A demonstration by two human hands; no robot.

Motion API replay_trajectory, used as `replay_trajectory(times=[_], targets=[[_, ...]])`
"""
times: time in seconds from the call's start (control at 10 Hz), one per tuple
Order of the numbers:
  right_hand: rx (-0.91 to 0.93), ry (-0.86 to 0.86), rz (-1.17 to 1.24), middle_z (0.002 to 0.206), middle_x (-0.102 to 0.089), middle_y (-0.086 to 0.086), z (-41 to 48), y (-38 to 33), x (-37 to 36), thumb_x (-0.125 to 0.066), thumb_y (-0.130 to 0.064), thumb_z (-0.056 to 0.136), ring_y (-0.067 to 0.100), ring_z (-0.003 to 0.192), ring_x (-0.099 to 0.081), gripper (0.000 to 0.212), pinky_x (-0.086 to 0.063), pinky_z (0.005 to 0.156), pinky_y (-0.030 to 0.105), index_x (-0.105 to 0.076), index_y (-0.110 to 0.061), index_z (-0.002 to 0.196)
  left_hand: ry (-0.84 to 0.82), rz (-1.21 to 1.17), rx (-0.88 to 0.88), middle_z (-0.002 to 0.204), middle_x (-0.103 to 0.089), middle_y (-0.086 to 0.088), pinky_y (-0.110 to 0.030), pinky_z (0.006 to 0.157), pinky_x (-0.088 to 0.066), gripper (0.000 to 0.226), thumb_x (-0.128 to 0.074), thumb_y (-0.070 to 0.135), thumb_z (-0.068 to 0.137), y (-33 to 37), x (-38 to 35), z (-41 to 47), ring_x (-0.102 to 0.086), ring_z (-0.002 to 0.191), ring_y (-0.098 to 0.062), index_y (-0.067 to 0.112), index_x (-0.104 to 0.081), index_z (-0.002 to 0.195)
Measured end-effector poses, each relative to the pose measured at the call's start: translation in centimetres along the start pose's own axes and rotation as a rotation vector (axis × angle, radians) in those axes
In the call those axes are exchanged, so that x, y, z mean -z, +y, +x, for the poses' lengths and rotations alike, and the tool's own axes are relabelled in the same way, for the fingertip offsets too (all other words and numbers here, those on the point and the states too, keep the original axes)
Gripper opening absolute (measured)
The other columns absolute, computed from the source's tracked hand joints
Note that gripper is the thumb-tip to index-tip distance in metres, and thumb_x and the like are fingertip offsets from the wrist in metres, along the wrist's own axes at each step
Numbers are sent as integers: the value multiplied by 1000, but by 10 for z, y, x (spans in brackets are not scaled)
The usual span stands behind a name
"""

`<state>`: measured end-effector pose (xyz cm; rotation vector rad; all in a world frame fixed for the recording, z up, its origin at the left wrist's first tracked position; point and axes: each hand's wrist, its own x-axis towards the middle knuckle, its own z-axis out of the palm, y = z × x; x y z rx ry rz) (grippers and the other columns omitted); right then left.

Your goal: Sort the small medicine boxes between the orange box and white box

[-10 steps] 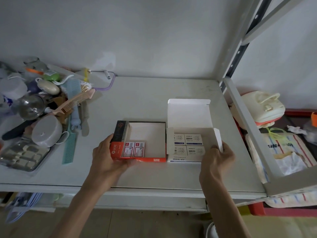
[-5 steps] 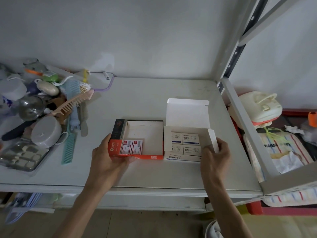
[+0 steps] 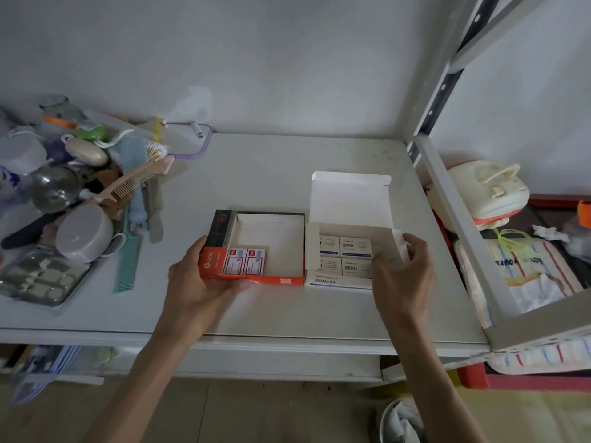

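Note:
An open orange box (image 3: 252, 279) lies near the front of the white shelf, with two small red-and-white medicine boxes (image 3: 245, 266) in its front left corner. Touching its right side is an open white box (image 3: 339, 280), lid flipped back, holding several small white-and-blue medicine boxes (image 3: 347, 258). My left hand (image 3: 195, 282) grips the orange box's front left corner. My right hand (image 3: 404, 276) holds the white box's right side flap (image 3: 399, 247), fingers reaching over the right edge of the small boxes.
A heap of combs (image 3: 128, 187), cups (image 3: 84, 233), a metal bowl and a plastic tray (image 3: 38, 279) fills the shelf's left side. A metal rack post (image 3: 447, 199) bounds the right; beyond it lie a cream container (image 3: 489, 193) and striped cloth (image 3: 524, 270).
My right hand has moved up and inward from the white box's front right corner onto its side flap, folding it over the box. My left hand and the orange box stay put.

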<state>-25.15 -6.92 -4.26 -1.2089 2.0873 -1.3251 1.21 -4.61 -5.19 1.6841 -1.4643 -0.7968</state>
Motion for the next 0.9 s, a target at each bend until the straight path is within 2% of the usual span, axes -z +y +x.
replay_trajectory(times=[0.1,0.2,0.3,0.4,0.5,0.6,0.7,0.8,0.9], targets=[[9,-6,-29,113,-63,12,3,0,2,-70,-11,76,31,97,-62,56,-58,77,48,-48,-12,128,-12,32,4,101,-60,20,-48,106,-44,87,-81,57,49,-3,1,0,-57,115,-24,46,-36,122],[33,-4,-54,115,-64,13,4,-1,3,-68,-14,75,32,99,-61,56,-57,79,50,-48,-11,127,-4,18,19,101,-58,21,-34,103,-47,83,-79,53,48,1,0,-2,-61,109,-11,40,-38,119],[48,-7,-107,119,-63,15,5,-2,3,-67,-14,78,33,104,-58,53,-53,86,49,-48,-9,128,23,-41,-6,98,-52,25,6,75,-40,75,-85,26,60,5,-4,-5,-55,89,26,34,-37,117],[82,2,-161,119,-62,14,5,-3,1,-67,-15,80,31,105,-56,51,-51,89,46,-48,-8,127,43,-20,-45,97,-60,35,4,77,-41,71,-86,35,57,7,-4,-5,-54,94,26,51,-43,112],[84,-8,-188,119,-62,14,6,-5,0,-65,-15,81,30,105,-54,50,-46,86,38,-48,-7,127,24,21,-22,122,-61,14,-38,99,-52,93,-83,68,50,7,-1,0,-59,115,-10,50,-42,131],[101,-16,-220,122,-60,14,5,-10,4,-64,-16,83,29,107,-51,52,-44,87,39,-46,-8,130,16,107,-10,138,-53,4,-52,103,-47,108,-81,71,51,11,0,5,-51,126,-21,38,-35,142],[167,-77,-257,127,-56,13,3,-14,14,-65,-21,85,28,112,-47,50,-43,94,41,-48,-11,131,21,91,-29,138,-50,8,-21,101,-42,95,-80,54,59,29,5,-2,-46,124,-3,34,-39,142],[263,-163,-261,131,-53,8,-8,-21,35,-64,-21,88,25,117,-45,40,-42,101,43,-54,-14,126,-2,53,-70,125,-59,14,-1,82,-39,65,-72,46,70,49,16,-22,-49,103,21,36,-54,132],[356,-236,-142,121,-61,-2,-25,-33,68,-62,-16,89,18,106,-57,26,-54,86,27,-62,-17,115,39,28,-163,114,-70,20,-23,90,-52,35,-66,52,83,68,29,-50,-62,106,1,41,-66,117]])
